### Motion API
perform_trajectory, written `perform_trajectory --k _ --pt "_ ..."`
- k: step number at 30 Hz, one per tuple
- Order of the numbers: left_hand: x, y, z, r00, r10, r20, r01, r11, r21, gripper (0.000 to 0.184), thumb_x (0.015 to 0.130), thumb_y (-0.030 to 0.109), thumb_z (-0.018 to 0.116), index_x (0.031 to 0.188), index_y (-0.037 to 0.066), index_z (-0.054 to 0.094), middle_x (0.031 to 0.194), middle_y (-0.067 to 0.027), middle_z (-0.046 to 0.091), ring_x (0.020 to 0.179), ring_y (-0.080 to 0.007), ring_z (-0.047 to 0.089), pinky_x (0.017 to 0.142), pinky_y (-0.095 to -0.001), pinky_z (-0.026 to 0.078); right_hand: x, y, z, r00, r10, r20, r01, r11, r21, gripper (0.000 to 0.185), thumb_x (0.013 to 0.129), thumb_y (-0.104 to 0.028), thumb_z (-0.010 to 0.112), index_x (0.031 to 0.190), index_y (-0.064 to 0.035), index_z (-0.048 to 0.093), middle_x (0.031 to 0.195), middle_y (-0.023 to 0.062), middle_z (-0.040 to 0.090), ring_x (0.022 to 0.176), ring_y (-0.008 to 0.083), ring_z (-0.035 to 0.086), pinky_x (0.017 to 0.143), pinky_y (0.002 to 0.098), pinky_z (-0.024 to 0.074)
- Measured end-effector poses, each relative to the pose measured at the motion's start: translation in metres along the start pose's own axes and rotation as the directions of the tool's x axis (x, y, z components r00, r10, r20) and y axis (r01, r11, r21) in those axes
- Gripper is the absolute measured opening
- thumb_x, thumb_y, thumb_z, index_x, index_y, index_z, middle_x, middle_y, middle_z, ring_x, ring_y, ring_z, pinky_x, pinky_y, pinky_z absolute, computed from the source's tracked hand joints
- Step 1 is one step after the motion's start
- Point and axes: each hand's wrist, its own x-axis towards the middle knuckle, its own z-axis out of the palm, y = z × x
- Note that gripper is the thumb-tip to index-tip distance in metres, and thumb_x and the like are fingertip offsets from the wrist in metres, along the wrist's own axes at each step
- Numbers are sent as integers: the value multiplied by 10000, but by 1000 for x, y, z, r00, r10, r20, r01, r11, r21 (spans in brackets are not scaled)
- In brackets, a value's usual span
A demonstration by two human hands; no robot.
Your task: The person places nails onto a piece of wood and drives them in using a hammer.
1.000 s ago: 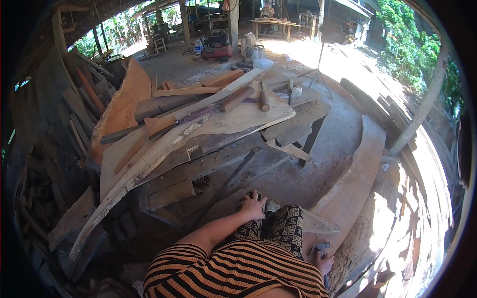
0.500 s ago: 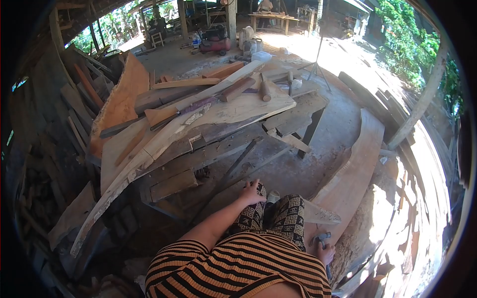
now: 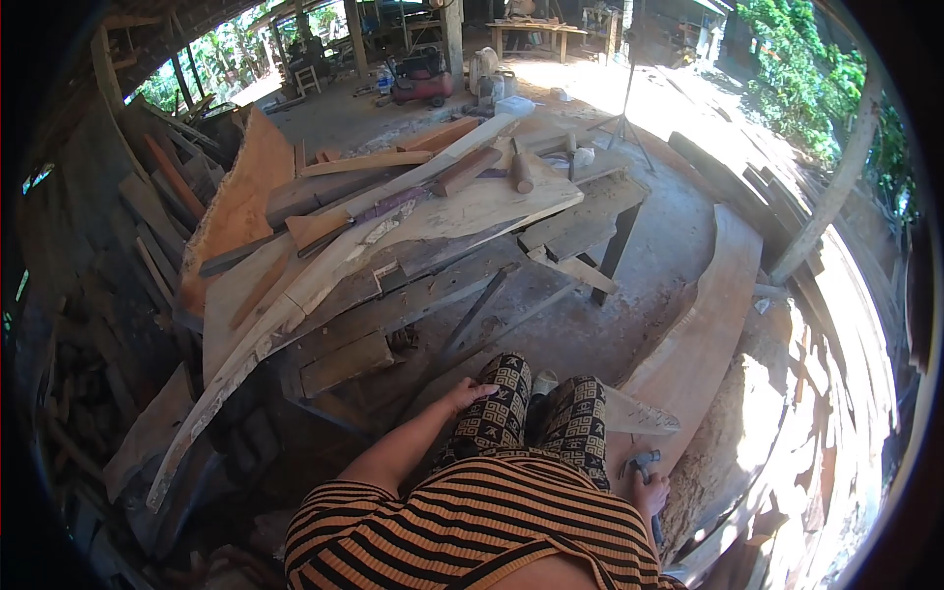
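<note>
My right hand is closed round the handle of a claw hammer, low at my right side, with the head upward. Under and behind the hammer stretches a long, wavy-edged wooden slab. A pale, pointed flat piece lies on that slab, just right of my knee; I cannot tell its kind. My left hand rests against the outer side of my left leg, in patterned trousers. It holds nothing, and its fingers are partly hidden.
Ahead stands a work surface of large slabs with a wooden mallet and loose timber on it. Offcuts pile up at left. A thin tripod stand and a red compressor are farther back. A slanted post rises at right.
My left hand has slid from the top of my knee down to the leg's outer side, its fingers less spread. The hammer has shifted slightly in my right hand's grip area, still held.
</note>
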Motion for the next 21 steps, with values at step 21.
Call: perform_trajectory --k 21 --pt "-6 1 7 957 -157 245 198 969 -150 1067 615 753 681 1329 -11 471 1294 -205 534 1196 -314 514 993 -436 419 -1 -2 -3 999 30 19 -30 1000 2 404 734 -410 694 910 -48 668 1005 140 547 995 344 533 811 460 477"
